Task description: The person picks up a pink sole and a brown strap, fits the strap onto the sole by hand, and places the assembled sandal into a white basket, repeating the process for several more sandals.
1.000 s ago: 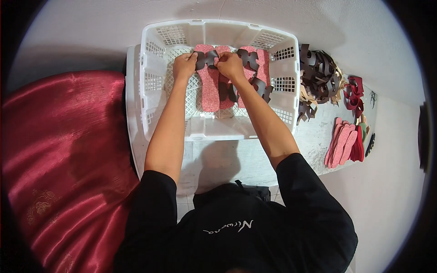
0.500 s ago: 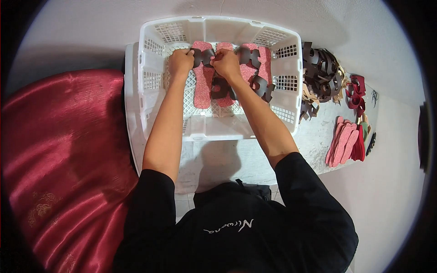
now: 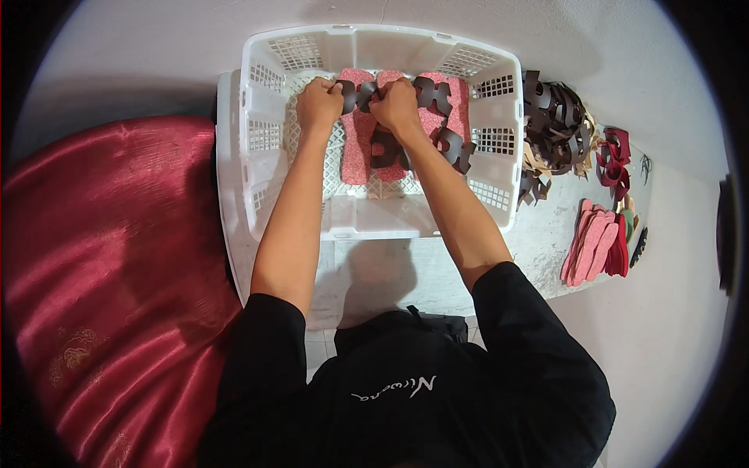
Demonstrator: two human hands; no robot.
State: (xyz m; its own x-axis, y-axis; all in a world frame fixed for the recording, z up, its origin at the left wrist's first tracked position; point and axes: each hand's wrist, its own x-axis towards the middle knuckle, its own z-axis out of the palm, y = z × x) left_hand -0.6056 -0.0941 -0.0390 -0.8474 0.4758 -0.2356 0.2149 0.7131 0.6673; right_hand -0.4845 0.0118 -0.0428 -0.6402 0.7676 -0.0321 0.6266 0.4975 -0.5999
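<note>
Inside the white plastic basket (image 3: pixel 374 233), several pink speckled soles (image 3: pixel 356 152) lie upright side by side. My left hand (image 3: pixel 318 103) is closed on the left end of a dark brown cut strap piece (image 3: pixel 356 97), which lies across the upper part of the leftmost sole. The right end of that piece is pinched by my right hand (image 3: pixel 396 104), whose fingertips are partly hidden. More dark brown strap pieces (image 3: pixel 433 95) rest on the soles to the right, and others (image 3: pixel 388 150) lie lower down.
Right of the basket, a heap of dark brown and tan cut pieces (image 3: pixel 558 129) sits on the grey table (image 3: pixel 538 242). Dark red pieces (image 3: pixel 615 160) and stacked pink soles (image 3: pixel 587 243) lie farther right. Shiny red cloth (image 3: pixel 117 273) covers the left side.
The whole view has shifted slightly, so the basket and soles appear a little to the right. Both hands keep their hold on the brown strap piece.
</note>
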